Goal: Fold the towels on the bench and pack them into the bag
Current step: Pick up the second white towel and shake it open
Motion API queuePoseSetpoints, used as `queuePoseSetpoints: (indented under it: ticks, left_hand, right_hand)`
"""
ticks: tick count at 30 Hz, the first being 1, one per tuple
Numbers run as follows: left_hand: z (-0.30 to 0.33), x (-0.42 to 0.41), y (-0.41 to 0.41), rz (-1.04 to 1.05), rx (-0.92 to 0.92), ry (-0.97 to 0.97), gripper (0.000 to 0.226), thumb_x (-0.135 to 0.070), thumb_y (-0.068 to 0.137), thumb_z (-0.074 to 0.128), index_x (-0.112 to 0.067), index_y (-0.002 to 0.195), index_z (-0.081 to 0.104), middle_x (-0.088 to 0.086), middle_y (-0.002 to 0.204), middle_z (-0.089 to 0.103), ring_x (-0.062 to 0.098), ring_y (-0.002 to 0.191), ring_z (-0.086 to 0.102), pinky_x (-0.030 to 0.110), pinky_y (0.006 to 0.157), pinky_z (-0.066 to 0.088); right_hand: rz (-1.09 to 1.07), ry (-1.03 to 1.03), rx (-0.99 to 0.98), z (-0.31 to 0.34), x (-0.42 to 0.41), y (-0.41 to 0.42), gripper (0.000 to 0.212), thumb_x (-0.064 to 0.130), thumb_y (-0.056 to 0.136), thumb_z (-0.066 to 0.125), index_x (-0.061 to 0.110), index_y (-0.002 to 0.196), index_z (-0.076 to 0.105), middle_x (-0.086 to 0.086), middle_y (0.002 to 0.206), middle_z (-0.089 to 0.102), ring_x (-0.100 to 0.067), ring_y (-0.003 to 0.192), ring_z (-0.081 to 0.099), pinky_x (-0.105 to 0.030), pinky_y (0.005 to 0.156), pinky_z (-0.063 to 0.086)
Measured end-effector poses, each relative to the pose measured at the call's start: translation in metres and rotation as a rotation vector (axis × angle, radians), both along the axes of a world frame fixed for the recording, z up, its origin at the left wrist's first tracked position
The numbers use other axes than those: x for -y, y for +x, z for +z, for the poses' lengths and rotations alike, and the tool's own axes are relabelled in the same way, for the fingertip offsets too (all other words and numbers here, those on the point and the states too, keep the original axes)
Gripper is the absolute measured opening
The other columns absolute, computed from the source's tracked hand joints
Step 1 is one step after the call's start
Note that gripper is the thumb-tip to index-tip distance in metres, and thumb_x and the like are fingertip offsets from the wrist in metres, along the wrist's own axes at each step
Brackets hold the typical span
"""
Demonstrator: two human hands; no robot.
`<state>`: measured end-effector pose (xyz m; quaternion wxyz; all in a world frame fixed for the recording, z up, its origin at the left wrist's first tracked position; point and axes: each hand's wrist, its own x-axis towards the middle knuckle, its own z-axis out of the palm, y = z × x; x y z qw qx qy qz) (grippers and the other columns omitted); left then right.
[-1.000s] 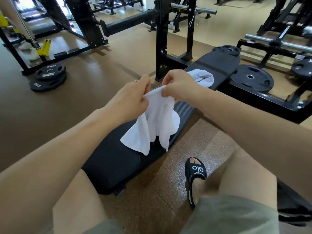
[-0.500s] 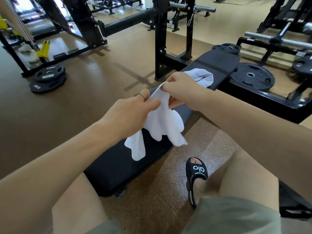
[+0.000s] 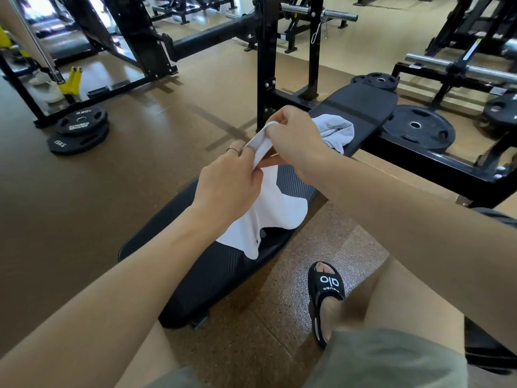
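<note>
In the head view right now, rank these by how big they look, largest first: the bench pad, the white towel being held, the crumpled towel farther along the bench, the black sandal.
1. bench pad
2. white towel
3. black sandal and crumpled towel: look alike in size; the towel lies farther away and is partly hidden by the right hand, so no ranking.

Bare arms, shorts and a black slide

A thin ring [image 3: 233, 150] sits on the left hand [image 3: 229, 186]; olive-green shorts [image 3: 386, 359]; black slide sandal [image 3: 326, 292] lettered "alo" in white.
</note>
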<state>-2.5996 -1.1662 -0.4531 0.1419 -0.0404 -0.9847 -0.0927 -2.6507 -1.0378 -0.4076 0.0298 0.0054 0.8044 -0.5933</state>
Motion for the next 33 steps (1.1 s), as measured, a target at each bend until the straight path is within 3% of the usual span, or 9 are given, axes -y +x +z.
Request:
queuePoseSetpoints:
  ticks: [4, 8, 10, 15, 18, 21, 24, 27, 33]
  left_hand:
    - [-0.010, 0.018, 0.000, -0.095, -0.082, -0.118, 0.024, -0.020, 0.100, 0.040, -0.004, 0.107, 0.056, 0.012, 0.098, 0.054, 0.029, 0.068, 0.049, 0.034, 0.057, 0.034]
    - [-0.015, 0.037, 0.002, -0.202, -0.193, -0.331, 0.033, -0.018, 0.089, 0.030, -0.003, 0.077, 0.057, 0.013, 0.075, 0.050, 0.022, 0.051, 0.028, 0.029, 0.049, 0.023]
    - [-0.014, 0.048, 0.003, -0.193, -0.192, -0.376, 0.025, -0.013, 0.088, 0.039, -0.004, 0.073, 0.057, 0.012, 0.071, 0.048, 0.022, 0.050, 0.025, 0.031, 0.049, 0.025]
    - [-0.012, 0.068, 0.009, -0.215, -0.141, -0.465, 0.015, -0.002, 0.076, 0.071, -0.005, 0.074, 0.057, 0.011, 0.075, 0.047, 0.019, 0.055, 0.026, 0.032, 0.050, 0.029]
    - [-0.011, 0.072, 0.013, -0.273, -0.206, -0.381, 0.019, -0.001, 0.081, 0.063, -0.009, 0.077, 0.047, 0.008, 0.082, 0.038, 0.021, 0.067, 0.028, 0.034, 0.060, 0.034]
    - [-0.004, 0.080, 0.014, -0.299, -0.235, -0.277, 0.019, -0.001, 0.092, 0.051, -0.013, 0.082, 0.040, 0.006, 0.089, 0.034, 0.023, 0.071, 0.033, 0.037, 0.067, 0.038]
    - [0.003, 0.091, 0.012, -0.329, -0.255, -0.335, 0.017, -0.001, 0.098, 0.051, -0.008, 0.083, 0.051, 0.012, 0.083, 0.044, 0.026, 0.066, 0.041, 0.044, 0.060, 0.047]
    - [0.010, 0.101, 0.011, -0.301, -0.287, -0.332, 0.015, -0.001, 0.094, 0.063, -0.008, 0.084, 0.055, 0.014, 0.077, 0.052, 0.019, 0.060, 0.037, 0.032, 0.049, 0.041]
    - [0.009, 0.123, 0.013, -0.359, -0.346, -0.500, 0.032, -0.013, 0.111, 0.032, -0.006, 0.089, 0.054, 0.011, 0.082, 0.044, 0.025, 0.063, 0.039, 0.042, 0.059, 0.044]
  right_hand:
    - [-0.061, -0.049, -0.083, 0.004, -0.013, -0.006, 0.022, 0.001, 0.095, 0.043, 0.002, 0.110, 0.059, -0.009, 0.091, 0.060, -0.024, 0.072, 0.071, -0.041, 0.060, 0.064]
    - [-0.115, -0.030, -0.126, 0.007, -0.024, -0.013, 0.022, 0.003, 0.098, 0.042, 0.006, 0.110, 0.060, -0.006, 0.094, 0.059, -0.019, 0.067, 0.071, -0.034, 0.057, 0.063]
    - [-0.147, -0.033, -0.125, 0.008, -0.029, -0.019, 0.022, 0.005, 0.099, 0.041, 0.008, 0.107, 0.060, -0.007, 0.097, 0.060, -0.021, 0.066, 0.072, -0.033, 0.057, 0.063]
    - [-0.197, -0.076, -0.075, 0.009, -0.039, -0.027, 0.021, 0.005, 0.098, 0.039, 0.011, 0.103, 0.058, -0.009, 0.091, 0.060, -0.020, 0.060, 0.070, -0.034, 0.057, 0.063]
    - [-0.228, -0.073, -0.037, 0.008, -0.044, -0.032, 0.027, -0.001, 0.095, 0.034, 0.012, 0.105, 0.057, -0.008, 0.080, 0.060, -0.018, 0.052, 0.064, -0.029, 0.054, 0.061]
    - [-0.270, -0.125, 0.006, 0.006, -0.052, -0.043, 0.027, -0.005, 0.094, 0.035, 0.015, 0.100, 0.053, -0.008, 0.090, 0.058, -0.018, 0.053, 0.060, -0.024, 0.052, 0.055]
    - [-0.274, -0.146, 0.038, 0.002, -0.057, -0.050, 0.028, -0.005, 0.097, 0.040, 0.019, 0.088, 0.051, -0.006, 0.101, 0.056, -0.018, 0.055, 0.062, -0.024, 0.059, 0.056]
    - [-0.288, -0.112, 0.056, -0.001, -0.061, -0.053, 0.027, -0.002, 0.097, 0.042, 0.020, 0.085, 0.053, -0.007, 0.099, 0.055, -0.020, 0.058, 0.064, -0.024, 0.062, 0.058]
    - [-0.218, -0.193, 0.136, -0.006, -0.066, -0.056, 0.015, 0.000, 0.097, 0.050, 0.012, 0.090, 0.055, -0.006, 0.087, 0.061, -0.015, 0.067, 0.066, -0.020, 0.055, 0.054]
